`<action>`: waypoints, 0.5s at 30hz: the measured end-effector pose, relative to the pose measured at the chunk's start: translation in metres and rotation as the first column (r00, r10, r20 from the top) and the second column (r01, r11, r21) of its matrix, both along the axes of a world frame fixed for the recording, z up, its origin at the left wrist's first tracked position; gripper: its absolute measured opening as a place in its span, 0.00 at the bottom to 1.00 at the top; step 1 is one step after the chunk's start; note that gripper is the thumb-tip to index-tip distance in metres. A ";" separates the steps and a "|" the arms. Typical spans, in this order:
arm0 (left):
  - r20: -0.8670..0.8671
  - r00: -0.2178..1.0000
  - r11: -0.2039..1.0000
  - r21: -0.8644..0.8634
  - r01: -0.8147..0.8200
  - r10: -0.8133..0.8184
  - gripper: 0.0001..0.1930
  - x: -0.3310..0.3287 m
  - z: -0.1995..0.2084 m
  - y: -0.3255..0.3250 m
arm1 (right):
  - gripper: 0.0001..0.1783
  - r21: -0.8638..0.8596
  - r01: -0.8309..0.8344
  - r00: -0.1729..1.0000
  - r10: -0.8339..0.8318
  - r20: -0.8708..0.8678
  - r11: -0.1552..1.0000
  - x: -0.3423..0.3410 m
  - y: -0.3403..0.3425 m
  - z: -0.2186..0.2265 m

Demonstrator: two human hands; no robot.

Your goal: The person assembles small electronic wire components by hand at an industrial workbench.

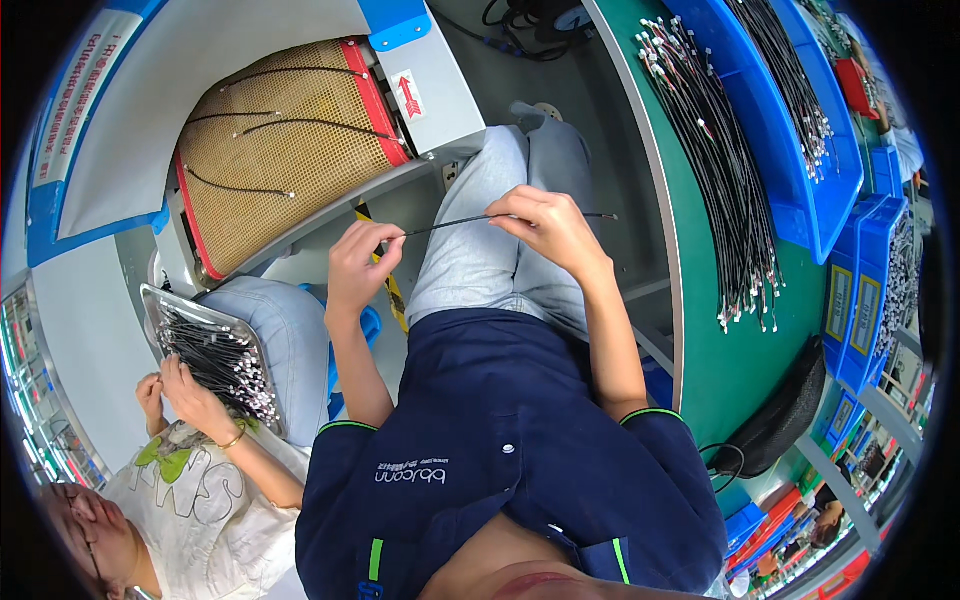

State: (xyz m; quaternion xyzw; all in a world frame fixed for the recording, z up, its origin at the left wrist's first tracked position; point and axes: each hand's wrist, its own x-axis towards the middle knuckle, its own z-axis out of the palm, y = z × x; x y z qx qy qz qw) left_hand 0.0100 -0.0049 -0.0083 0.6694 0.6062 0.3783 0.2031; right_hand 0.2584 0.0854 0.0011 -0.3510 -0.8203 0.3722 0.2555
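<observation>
Holding one black cable (446,224) in left fingers (372,236) and right fingers (517,204), its left end seemingly hidden.

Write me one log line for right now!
left hand: pinches black cable; right hand: pinches same cable; green bench: black cable pile

The held cable (450,225) was plain black. The cable bundle (715,180) was black too, speckled with white connectors (736,320), against a deep green table mat (705,400). The mesh belt (300,160) showed a tan grid bordered in red. The plastic bin (838,205) was bright blue, the work shirt (450,390) navy with lime-green trim (376,560), the wearer's jeans (455,265) pale blue, the hazard tape (396,305) striped yellow and black.
</observation>
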 end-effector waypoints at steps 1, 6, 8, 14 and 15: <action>-0.001 1.000 1.000 0.000 0.002 -0.002 0.06 0.000 -0.001 0.000 | 0.04 0.025 -0.018 1.000 0.018 -0.001 1.000 -0.001 -0.001 -0.001; -0.031 0.999 0.999 -0.043 -0.017 0.015 0.06 -0.007 -0.001 -0.005 | 0.06 0.022 -0.031 0.996 0.029 0.086 0.999 0.009 0.007 -0.008; -0.026 0.999 0.997 -0.067 -0.040 0.038 0.06 -0.010 0.000 -0.007 | 0.06 0.031 -0.015 0.995 0.012 0.096 0.999 0.015 0.009 -0.008; -0.074 0.986 0.985 -0.075 -0.156 0.151 0.06 -0.031 -0.002 -0.014 | 0.06 -0.160 0.117 0.989 -0.100 0.111 0.980 0.046 0.018 -0.011; -0.074 0.986 0.985 -0.076 -0.154 0.149 0.06 -0.036 -0.002 -0.016 | 0.06 -0.162 0.119 0.989 -0.102 0.111 0.980 0.052 0.019 -0.012</action>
